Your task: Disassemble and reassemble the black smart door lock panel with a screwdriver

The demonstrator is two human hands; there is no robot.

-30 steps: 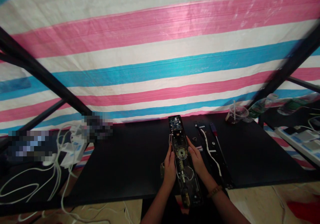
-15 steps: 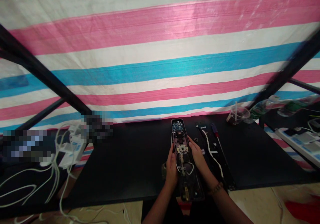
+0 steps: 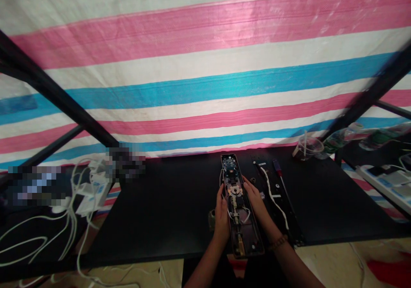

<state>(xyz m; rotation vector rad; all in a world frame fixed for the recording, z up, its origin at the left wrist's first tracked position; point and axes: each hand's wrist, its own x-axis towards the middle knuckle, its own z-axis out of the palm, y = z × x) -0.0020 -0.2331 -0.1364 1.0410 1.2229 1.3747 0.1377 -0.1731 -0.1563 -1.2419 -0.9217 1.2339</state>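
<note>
The left hand (image 3: 222,216) and right hand (image 3: 257,200) grip the long sides of an open electronics housing (image 3: 248,232) over the worktop's (image 3: 154,219) front edge, right of its middle. It looks stiff and fairly light. The exposed circuit board (image 3: 230,164) and loose white wires (image 3: 246,215) seem fragile; the rims, clear of both, look the safest hold.

Holds a long open casing (image 3: 245,232), its circuit board (image 3: 230,164) toward twelve o'clock, with left hand (image 3: 221,213) at its nine o'clock edge and right hand (image 3: 256,197) at three. Shows a white cable (image 3: 271,193) at right hand's three o'clock, a screwdriver (image 3: 278,168) just past it, a plastic cup (image 3: 306,149) toward two.
</note>
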